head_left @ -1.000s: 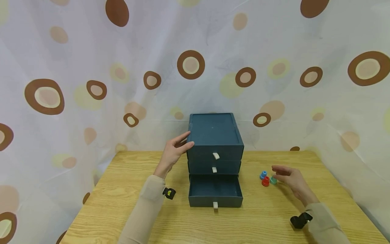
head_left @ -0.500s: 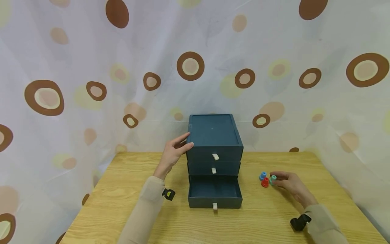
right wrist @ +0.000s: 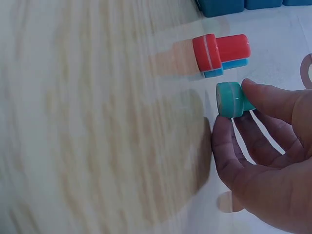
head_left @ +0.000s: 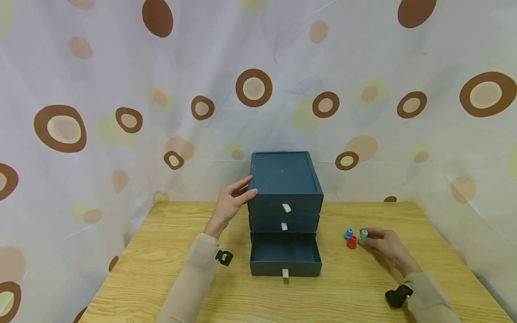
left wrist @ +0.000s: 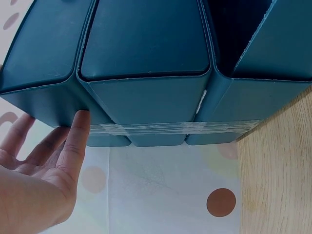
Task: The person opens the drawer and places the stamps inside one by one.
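Note:
A dark blue three-drawer cabinet stands at the table's back, its bottom drawer pulled out and bare inside. My left hand rests its fingertips on the cabinet's upper left side; in the left wrist view the fingers touch the side panel. On the right, my right hand pinches a green stepped peg between thumb and fingers. The right wrist view shows the green peg with its wide base just off the table. A red peg and a blue peg stand beside it.
The wooden table spreads around the cabinet, with a spotted curtain behind and at both sides. Clear tape runs across the cabinet's side. White tabs mark the drawer fronts, among them the top one.
My right hand has closed on the green peg and raised it slightly. The left hand, the cabinet and the other two pegs have stayed in place.

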A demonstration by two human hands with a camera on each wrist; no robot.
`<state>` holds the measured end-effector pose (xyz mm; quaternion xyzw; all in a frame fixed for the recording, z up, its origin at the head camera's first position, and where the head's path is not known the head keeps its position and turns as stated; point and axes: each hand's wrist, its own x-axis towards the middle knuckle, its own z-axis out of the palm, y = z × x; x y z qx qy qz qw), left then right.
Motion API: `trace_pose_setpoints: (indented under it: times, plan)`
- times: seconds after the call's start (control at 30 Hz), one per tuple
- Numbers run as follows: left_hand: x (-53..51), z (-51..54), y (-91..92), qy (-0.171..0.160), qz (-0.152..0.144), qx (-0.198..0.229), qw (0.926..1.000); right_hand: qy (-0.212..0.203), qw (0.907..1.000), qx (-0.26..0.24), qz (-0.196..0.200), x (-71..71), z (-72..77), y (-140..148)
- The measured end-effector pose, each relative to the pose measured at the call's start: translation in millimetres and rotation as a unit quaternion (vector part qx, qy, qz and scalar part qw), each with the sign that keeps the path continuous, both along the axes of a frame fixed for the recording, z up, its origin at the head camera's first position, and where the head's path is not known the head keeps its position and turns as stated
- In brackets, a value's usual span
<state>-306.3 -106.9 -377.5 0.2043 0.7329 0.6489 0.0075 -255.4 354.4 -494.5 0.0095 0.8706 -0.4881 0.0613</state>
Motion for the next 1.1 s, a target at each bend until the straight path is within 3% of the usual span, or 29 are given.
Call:
trace_pose_setpoints:
  times: [0.17, 0.47, 0.73, 1.1]
  plan:
    - [10.4, 10.7, 1.0, 0.003, -0.002, -0.007, 1.0, 0.026, 0.9996, -0.003, -0.01, 1.8, 0.4, 0.2]
    - [-7.6, -12.3, -1.0, 0.009, 0.005, 0.005, 0.9999, 0.067, 0.9971, 0.007, -0.034, 4.7, 14.2, -11.1]
    - [-8.3, -15.0, -0.8, 0.025, 0.01, 0.001, 0.9996, 0.062, 0.9971, -0.018, -0.04, 7.1, 23.7, -24.4]
    - [-8.4, -13.9, -1.1, 0.019, 0.014, -0.006, 0.9997, 0.076, 0.996, -0.039, -0.025, 8.1, 30.3, -40.1]
